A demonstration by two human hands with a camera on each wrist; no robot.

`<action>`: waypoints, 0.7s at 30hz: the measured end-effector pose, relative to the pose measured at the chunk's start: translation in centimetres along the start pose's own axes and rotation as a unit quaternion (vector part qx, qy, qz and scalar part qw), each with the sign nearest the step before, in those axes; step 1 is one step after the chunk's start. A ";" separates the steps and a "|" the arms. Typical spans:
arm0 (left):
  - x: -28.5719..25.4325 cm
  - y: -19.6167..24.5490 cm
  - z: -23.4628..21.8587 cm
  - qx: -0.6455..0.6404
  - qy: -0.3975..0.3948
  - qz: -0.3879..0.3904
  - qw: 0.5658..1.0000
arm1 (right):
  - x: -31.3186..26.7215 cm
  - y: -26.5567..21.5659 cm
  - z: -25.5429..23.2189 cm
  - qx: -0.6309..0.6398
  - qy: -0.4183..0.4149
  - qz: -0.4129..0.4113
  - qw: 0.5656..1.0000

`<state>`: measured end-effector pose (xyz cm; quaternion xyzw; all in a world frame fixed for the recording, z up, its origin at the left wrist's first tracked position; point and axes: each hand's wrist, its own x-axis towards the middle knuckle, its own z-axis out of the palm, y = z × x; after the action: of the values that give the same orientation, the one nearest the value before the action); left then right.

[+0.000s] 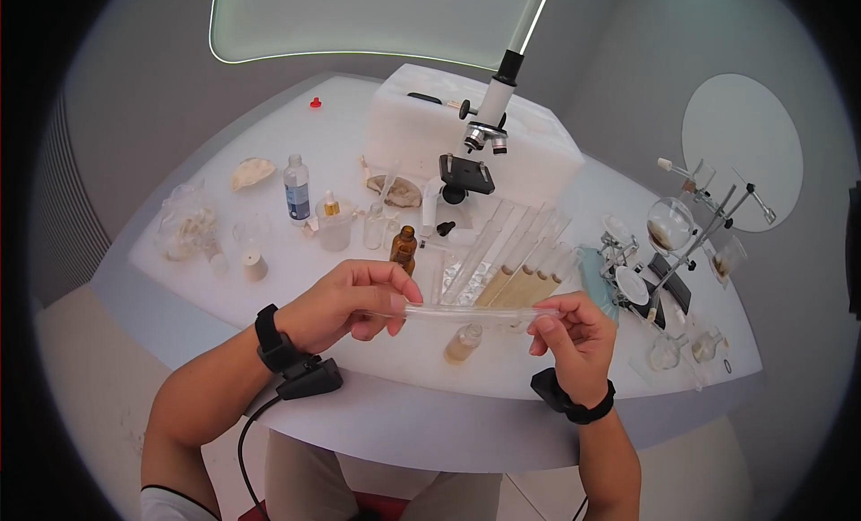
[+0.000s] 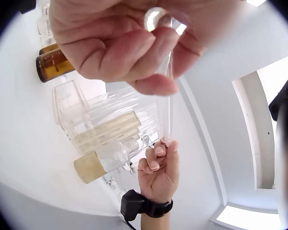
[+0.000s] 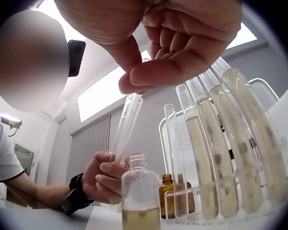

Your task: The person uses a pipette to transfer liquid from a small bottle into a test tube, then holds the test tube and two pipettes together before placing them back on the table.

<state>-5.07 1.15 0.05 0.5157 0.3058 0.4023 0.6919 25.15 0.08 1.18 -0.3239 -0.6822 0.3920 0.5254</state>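
Observation:
Both hands hold a clear glass test tube (image 1: 471, 314) level above the table's front part. My left hand (image 1: 354, 299) grips its rounded end, which shows between the fingers in the left wrist view. At the open mouth, my right hand (image 1: 574, 340) pinches a thin clear piece (image 3: 145, 60) between thumb and forefinger; the fingers hide most of it. Below the tube stands an uncapped clear bottle (image 1: 464, 343) with cloudy yellowish liquid. Behind it, a clear rack (image 3: 216, 184) bears several tall test tubes (image 3: 245, 139) of the same cloudy liquid and an unfilled tube (image 3: 173, 139).
An open amber bottle (image 1: 404, 249) stands beyond my left hand. A microscope (image 1: 484, 126) rises at the back by a white block (image 1: 538, 144). Left are a labelled plastic bottle (image 1: 297, 191) and a clear bag (image 1: 186, 223). Metal stands with a round flask (image 1: 671, 223) are right.

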 end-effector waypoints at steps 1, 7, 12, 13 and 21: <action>0.0 -0.1 -0.3 0.000 0.000 0.000 1.000 | 0.0 0.0 0.0 -0.005 0.000 0.000 1.000; -0.1 -0.1 -0.4 -0.046 0.004 -0.007 0.999 | 0.0 0.1 -0.1 -0.014 -0.011 0.000 1.000; 0.1 -0.4 -0.6 -0.040 -0.013 -0.010 0.999 | 0.0 0.0 0.0 -0.013 -0.015 -0.001 1.000; 0.1 -0.5 -0.6 -0.040 -0.013 -0.010 0.999 | 0.0 0.0 0.0 -0.014 -0.016 -0.001 1.000; 0.1 -0.8 -0.6 -0.039 -0.031 -0.014 0.999 | -0.1 0.2 -0.1 -0.030 -0.027 0.002 0.999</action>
<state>-5.31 1.42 -0.83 0.4965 0.2753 0.3878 0.7261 25.24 0.08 1.00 -0.3299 -0.7069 0.3812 0.4960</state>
